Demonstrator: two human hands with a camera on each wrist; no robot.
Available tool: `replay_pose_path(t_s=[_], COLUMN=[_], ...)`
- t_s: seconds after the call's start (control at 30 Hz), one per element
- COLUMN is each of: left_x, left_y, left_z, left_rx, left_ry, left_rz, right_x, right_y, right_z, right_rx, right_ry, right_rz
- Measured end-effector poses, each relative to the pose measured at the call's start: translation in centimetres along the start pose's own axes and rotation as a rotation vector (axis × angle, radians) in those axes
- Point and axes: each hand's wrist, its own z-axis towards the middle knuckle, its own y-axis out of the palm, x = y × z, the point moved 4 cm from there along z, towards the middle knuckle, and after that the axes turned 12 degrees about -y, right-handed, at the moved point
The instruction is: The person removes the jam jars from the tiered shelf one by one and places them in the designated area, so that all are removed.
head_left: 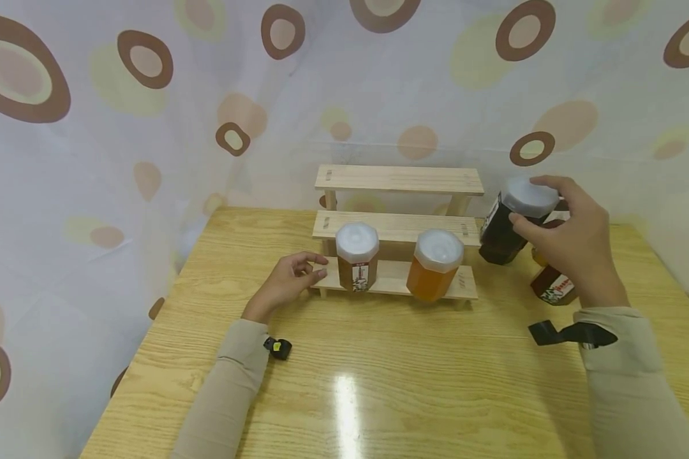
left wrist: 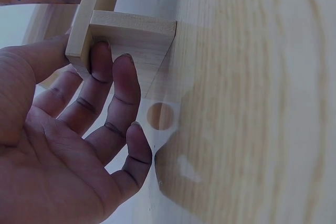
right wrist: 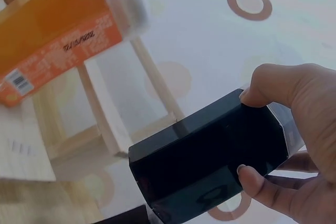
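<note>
My right hand (head_left: 580, 236) grips a dark, many-sided jar (head_left: 499, 239) near its pale translucent lid, tilting it beside the right end of a three-step wooden shelf rack (head_left: 399, 180). In the right wrist view, thumb and fingers hold the sides of the black jar (right wrist: 205, 156) at its lid end. My left hand (head_left: 287, 280) is at the left end of the rack's lowest step. Seen from the left wrist, thumb and fingers pinch the end of that board (left wrist: 79, 40). On the lowest step stand a brown labelled jar (head_left: 358, 258) and an orange jar (head_left: 430, 277).
Behind and below my right hand, a dark red labelled jar (head_left: 554, 290) and an amber jar (head_left: 538, 256) are partly hidden on the wooden table (head_left: 436, 376). A patterned curtain (head_left: 344, 83) hangs close behind the rack.
</note>
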Motion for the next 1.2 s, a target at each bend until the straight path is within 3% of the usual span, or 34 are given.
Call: replay_pose_path(t_s=[0.33,0.83,1.2], left_x=[0.1,0.3,3.6], left_y=[0.0,0.0,-0.1], left_z=[0.0,-0.1,-2.4], left_rx=[0.000,-0.026,-0.034], left_ry=[0.008,-0.003,0.015], left_rz=[0.001,-0.008,-0.015], right_x=[1.7,4.2,5.1], right_y=[0.4,2.6,3.6], right_z=[-2.1,-5.3,-6.5], right_rx=[-0.025,0.047,0.041], right_ry=[-0.006,-0.067,-0.098], right_rz=[-0.019,-0.039,-0.055])
